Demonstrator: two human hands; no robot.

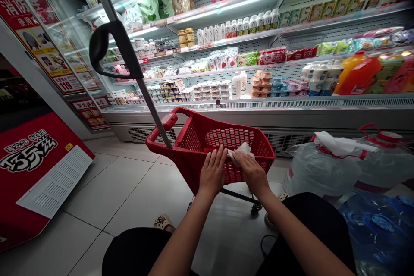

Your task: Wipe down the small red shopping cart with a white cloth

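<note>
A red plastic shopping basket cart [190,164] stands on wheels between my knees, its black pull handle [129,51] raised at the left. My left hand [212,172] lies on the near rim with its fingers stretched out and nothing in it. Just to the right, my right hand [252,171] presses a white wipe [245,149] against the same rim, fingers over the cloth. Part of the wipe sticks out past the fingertips into the basket. The palm side of both hands is hidden.
Behind the cart runs a lit refrigerated shelf [291,108] stocked with drinks and yogurt. Large water bottles [323,168] stand at the right, with another white cloth [338,143] on top. A red freezer [35,172] is at the left, on the tiled floor [106,198].
</note>
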